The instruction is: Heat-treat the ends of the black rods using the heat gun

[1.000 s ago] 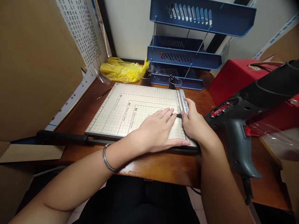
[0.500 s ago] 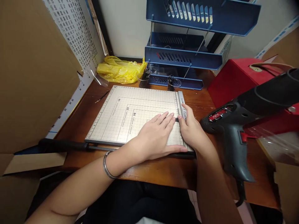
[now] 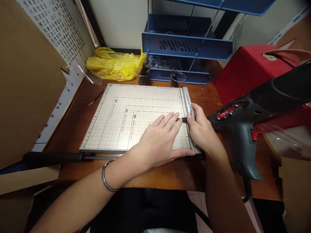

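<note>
A paper cutter [image 3: 119,129] with a cream gridded board lies on the wooden desk. A small bundle of thin black wires [image 3: 184,120] lies across its right side, by the metal guide bar [image 3: 186,97]. My left hand [image 3: 161,136] rests flat on the board, fingers stretched, thumb out, fingertips at the bundle's left end; what lies under them is hidden. My right hand [image 3: 202,129] is closed at the guide bar, its thumb on the bundle's right end and its fingers beyond the bar. The cutter's black handle [image 3: 55,157] reaches out to the left along the front edge.
A heat gun [image 3: 245,129] stands close on the right, before a red box [image 3: 247,71]. Behind the cutter are two clear cups of black wires [image 3: 143,76] [image 3: 175,79], a yellow bag [image 3: 114,64] and blue trays [image 3: 187,45]. Loose wires [image 3: 96,97] lie left. Cardboard [image 3: 31,81] walls the left side.
The view has shifted, so the desk things sit lower left or higher in the picture. Both hands keep their places on the cutter, with slightly more of the black bundle showing between them.
</note>
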The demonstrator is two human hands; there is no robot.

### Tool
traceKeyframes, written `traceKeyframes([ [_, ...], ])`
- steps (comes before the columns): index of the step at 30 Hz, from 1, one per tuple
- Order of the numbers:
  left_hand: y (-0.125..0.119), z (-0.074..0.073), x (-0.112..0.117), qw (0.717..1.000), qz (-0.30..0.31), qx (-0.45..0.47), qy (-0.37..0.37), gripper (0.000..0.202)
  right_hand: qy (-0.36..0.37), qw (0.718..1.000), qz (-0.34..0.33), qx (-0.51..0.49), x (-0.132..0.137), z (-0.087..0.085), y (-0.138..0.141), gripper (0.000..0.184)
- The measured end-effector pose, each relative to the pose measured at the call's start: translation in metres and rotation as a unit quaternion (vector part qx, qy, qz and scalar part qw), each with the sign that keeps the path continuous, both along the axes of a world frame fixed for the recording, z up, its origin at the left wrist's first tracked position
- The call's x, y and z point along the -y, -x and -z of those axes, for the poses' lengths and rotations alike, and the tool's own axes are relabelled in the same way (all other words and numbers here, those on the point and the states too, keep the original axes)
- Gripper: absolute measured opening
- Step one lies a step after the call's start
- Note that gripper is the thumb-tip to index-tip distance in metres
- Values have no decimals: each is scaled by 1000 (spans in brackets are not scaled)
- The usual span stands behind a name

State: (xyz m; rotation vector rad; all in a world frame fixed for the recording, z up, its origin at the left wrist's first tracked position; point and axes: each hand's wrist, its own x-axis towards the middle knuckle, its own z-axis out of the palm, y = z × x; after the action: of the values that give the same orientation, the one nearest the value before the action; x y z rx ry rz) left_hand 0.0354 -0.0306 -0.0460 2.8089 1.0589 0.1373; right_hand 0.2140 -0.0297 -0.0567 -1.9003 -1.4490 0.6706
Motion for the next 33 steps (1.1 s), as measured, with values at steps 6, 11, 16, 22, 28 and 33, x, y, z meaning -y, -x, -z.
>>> traceKeyframes([
  [6,1,-1,0,1000,-2,2,2,105,-17,999,-36,13,2,0,2,64],
  [11,0,-3,0,1000,-2,-3,-2,104,-16,999,-47,10,3,-1,2,65],
  [16,0,-1,0,1000,-1,2,-3,106,-19,999,-34,3,4,0,3,61],
  [22,1,-2,0,1000,2,0,-6,105,1,1000,-23,-11,3,-3,5,61],
  [28,0,-2,0,1000,1,-6,-3,106,-11,999,-31,-24,3,-3,5,60],
  [33,0,-1,0,1000,3,3,-8,104,-10,999,-21,-36,3,-3,5,59],
])
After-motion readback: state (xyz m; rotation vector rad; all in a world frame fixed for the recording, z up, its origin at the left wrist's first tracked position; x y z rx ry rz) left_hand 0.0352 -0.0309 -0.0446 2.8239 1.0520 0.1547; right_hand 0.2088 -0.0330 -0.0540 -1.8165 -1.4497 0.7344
